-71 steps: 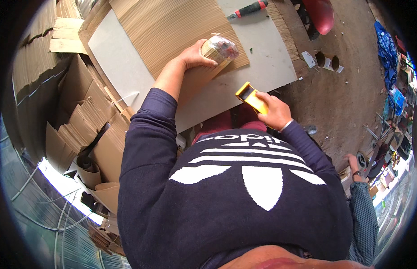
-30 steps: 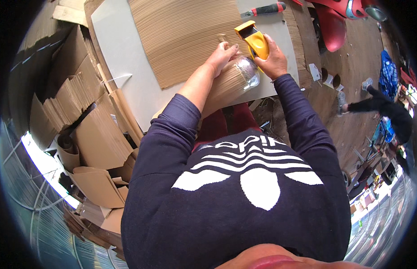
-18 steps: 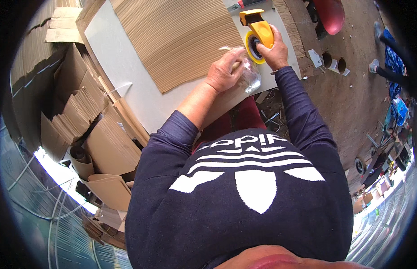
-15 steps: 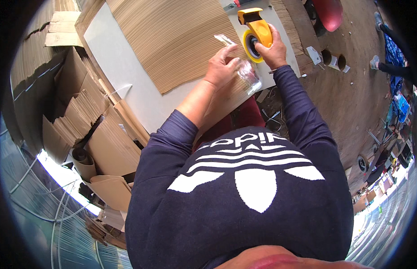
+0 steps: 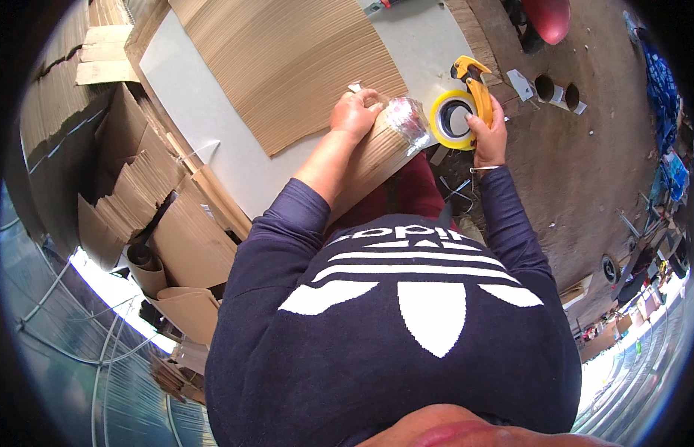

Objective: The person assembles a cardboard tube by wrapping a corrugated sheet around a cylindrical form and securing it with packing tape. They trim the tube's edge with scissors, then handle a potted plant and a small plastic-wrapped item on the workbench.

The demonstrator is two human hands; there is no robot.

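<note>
Close to tabletop edge (image 5: 451, 45), floor (image 5: 574, 171) beyond, right hand (image 5: 491, 135) around tape dispenser (image 5: 479, 95)

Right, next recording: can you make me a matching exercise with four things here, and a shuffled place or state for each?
Things:
1. Dispenser
2. Bundle
3. Sheet
4. Rings

Places or states:
A. Flat on the table
B. Brown, round and hollow
C. Gripped in the right hand
D. Shiny clear film over one end

Pairs: 1-C, 2-D, 3-A, 4-B.
</note>
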